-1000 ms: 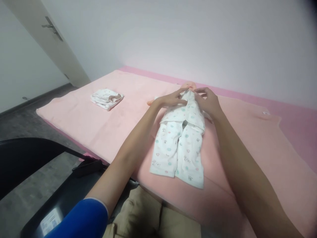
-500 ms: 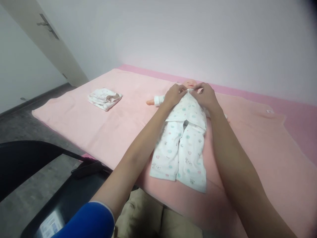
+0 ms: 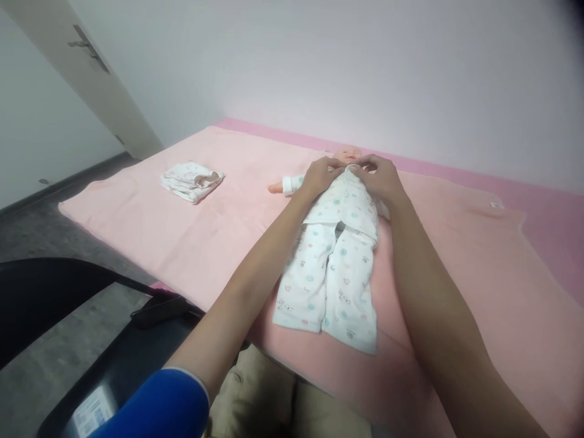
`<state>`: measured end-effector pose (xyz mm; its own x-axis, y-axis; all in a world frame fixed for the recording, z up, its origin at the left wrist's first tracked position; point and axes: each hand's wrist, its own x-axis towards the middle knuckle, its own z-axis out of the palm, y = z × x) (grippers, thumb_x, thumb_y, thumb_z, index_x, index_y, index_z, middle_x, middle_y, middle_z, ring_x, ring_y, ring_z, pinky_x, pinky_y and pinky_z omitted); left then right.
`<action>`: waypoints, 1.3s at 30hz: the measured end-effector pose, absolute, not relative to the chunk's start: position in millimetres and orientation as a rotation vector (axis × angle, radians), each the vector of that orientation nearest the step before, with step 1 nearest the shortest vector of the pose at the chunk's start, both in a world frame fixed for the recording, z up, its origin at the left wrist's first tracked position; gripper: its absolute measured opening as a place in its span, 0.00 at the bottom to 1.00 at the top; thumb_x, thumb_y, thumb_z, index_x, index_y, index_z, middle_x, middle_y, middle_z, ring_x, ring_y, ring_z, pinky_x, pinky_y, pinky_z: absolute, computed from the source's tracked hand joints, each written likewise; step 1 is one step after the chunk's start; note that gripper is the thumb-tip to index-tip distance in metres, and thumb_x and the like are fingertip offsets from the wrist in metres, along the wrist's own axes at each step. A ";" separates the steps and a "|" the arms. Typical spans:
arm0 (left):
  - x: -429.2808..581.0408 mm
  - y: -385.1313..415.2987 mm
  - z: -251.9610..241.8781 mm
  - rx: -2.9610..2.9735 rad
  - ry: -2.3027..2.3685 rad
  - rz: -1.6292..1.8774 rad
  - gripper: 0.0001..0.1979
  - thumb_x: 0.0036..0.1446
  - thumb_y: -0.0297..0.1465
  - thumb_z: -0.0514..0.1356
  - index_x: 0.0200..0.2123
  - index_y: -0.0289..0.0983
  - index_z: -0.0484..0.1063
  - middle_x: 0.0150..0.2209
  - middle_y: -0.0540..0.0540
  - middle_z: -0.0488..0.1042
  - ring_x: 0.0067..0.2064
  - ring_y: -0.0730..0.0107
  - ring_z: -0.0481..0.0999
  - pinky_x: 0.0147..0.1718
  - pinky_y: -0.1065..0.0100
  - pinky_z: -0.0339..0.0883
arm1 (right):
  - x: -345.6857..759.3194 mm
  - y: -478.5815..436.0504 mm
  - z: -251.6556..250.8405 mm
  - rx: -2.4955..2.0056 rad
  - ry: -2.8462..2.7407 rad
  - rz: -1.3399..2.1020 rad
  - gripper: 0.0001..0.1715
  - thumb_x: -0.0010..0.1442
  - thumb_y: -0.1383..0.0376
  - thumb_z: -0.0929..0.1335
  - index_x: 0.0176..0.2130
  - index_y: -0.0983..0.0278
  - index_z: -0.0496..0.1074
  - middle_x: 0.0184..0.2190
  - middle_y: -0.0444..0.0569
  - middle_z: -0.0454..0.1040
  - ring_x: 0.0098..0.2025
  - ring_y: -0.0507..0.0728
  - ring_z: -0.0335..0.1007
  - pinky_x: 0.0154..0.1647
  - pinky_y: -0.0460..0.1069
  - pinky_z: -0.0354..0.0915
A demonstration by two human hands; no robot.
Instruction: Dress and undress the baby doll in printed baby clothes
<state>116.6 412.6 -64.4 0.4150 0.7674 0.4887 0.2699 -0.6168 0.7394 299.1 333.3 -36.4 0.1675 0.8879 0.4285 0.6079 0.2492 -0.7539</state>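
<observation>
A baby doll (image 3: 349, 152) lies on its back, dressed in a white patterned top (image 3: 340, 201) and matching trousers (image 3: 326, 280). My left hand (image 3: 323, 174) pinches the top's collar below the doll's chin. From the other side my right hand (image 3: 380, 176) grips the same collar, its thumb and fingers closed on the cloth. The two hands nearly meet at the neckline, and the fastening between them is too small to make out. One doll arm sticks out to the left past my left hand; my right forearm covers most of the other.
A pink blanket (image 3: 219, 237) covers the table. On its left part lies a folded piece of patterned white clothing (image 3: 191, 181). A black chair (image 3: 168, 328) stands at the lower left, and a white wall (image 3: 319, 67) rises behind the table.
Both hands stay at the doll's collar, with the cloth between them slightly lowered and the fingers shifted a little. The rest of the scene is nearly unchanged.
</observation>
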 end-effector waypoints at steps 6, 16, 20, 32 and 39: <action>117.5 412.0 -62.0 2.067 0.805 1.131 0.11 0.64 0.35 0.63 0.44 0.38 0.85 0.48 0.42 0.85 0.53 0.57 0.80 0.58 0.59 0.68 | 297.2 336.7 -40.1 -1.363 -1.458 0.369 0.11 0.57 0.61 0.75 0.42 0.59 0.79 0.46 0.49 0.82 0.44 0.60 0.75 0.51 0.56 0.71; 111.9 395.4 -45.7 1.842 0.793 0.978 0.18 0.60 0.40 0.69 0.49 0.37 0.82 0.54 0.39 0.83 0.55 0.56 0.81 0.58 0.59 0.70 | 290.6 331.2 -35.0 -1.392 -1.409 0.464 0.12 0.56 0.61 0.76 0.42 0.59 0.80 0.44 0.50 0.82 0.40 0.59 0.73 0.47 0.57 0.71; 114.7 396.9 -47.3 1.830 0.823 0.983 0.16 0.58 0.40 0.69 0.46 0.38 0.82 0.51 0.40 0.84 0.53 0.58 0.81 0.57 0.60 0.71 | 291.4 329.8 -33.1 -1.417 -1.374 0.568 0.14 0.56 0.60 0.77 0.43 0.59 0.80 0.43 0.50 0.80 0.42 0.59 0.74 0.48 0.56 0.72; 122.1 409.4 -56.0 1.913 0.927 1.059 0.12 0.62 0.40 0.65 0.42 0.38 0.83 0.45 0.43 0.85 0.48 0.61 0.83 0.51 0.63 0.72 | 295.1 329.6 -30.5 -1.529 -1.345 0.606 0.20 0.56 0.53 0.78 0.44 0.60 0.80 0.46 0.55 0.80 0.47 0.63 0.75 0.50 0.56 0.73; 124.6 410.4 -55.4 1.905 0.890 1.082 0.11 0.62 0.38 0.65 0.41 0.37 0.83 0.44 0.43 0.85 0.48 0.60 0.83 0.52 0.63 0.72 | 300.1 333.5 -31.5 -1.490 -1.375 0.657 0.20 0.57 0.52 0.79 0.44 0.61 0.81 0.47 0.55 0.81 0.49 0.64 0.76 0.53 0.57 0.73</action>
